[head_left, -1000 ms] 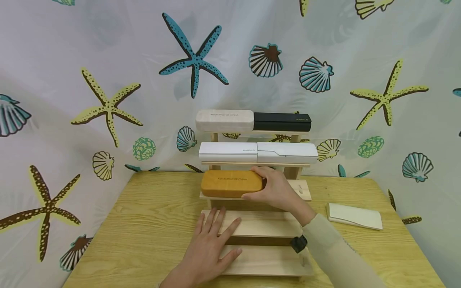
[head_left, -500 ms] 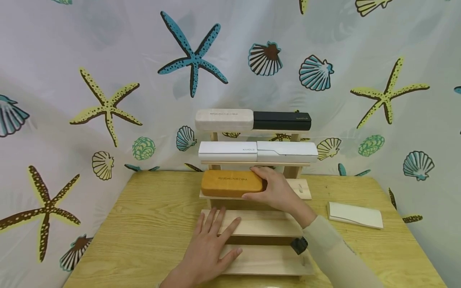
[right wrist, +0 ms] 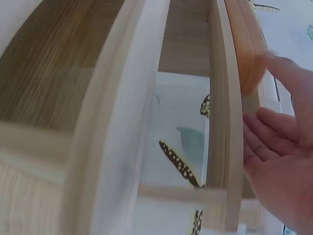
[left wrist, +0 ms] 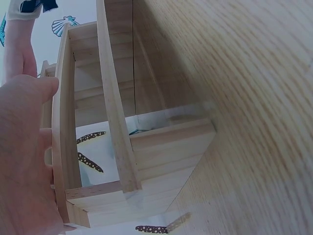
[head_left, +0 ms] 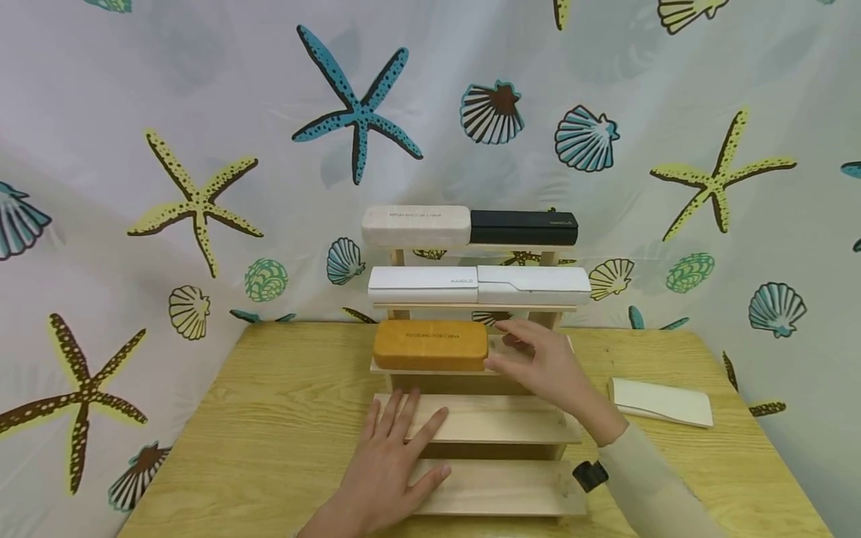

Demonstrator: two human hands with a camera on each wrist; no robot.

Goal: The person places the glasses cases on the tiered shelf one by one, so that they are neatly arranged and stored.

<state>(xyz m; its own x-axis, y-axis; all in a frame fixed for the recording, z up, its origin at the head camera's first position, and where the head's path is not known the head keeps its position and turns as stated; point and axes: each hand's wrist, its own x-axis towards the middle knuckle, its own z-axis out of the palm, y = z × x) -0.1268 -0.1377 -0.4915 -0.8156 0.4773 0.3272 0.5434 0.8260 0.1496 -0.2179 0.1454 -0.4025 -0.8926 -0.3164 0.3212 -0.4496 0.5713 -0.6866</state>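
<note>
An orange glasses case (head_left: 430, 345) with dark lettering lies on the left half of the middle tier of a stepped wooden rack (head_left: 498, 489). My right hand (head_left: 548, 370) is just off its right end, fingers parted and holding nothing. In the right wrist view, that thumb points toward the end of the orange case (right wrist: 247, 54). My left hand (head_left: 393, 456) rests with spread fingers on the left of the two lower tiers. From the left wrist view, the same hand (left wrist: 24, 156) lies along the rack's side edge.
On the top tier sit a cream case (head_left: 417, 226) and a black case (head_left: 523, 228). Below them are two white cases, one on the left (head_left: 424, 285) and one on the right (head_left: 534, 285). A flat off-white case (head_left: 661, 402) lies on the wooden table (head_left: 282, 426) at right.
My right hand has let go of the orange glasses case and drawn back slightly to the right. The case stays on its tier, and my left hand has kept its place.
</note>
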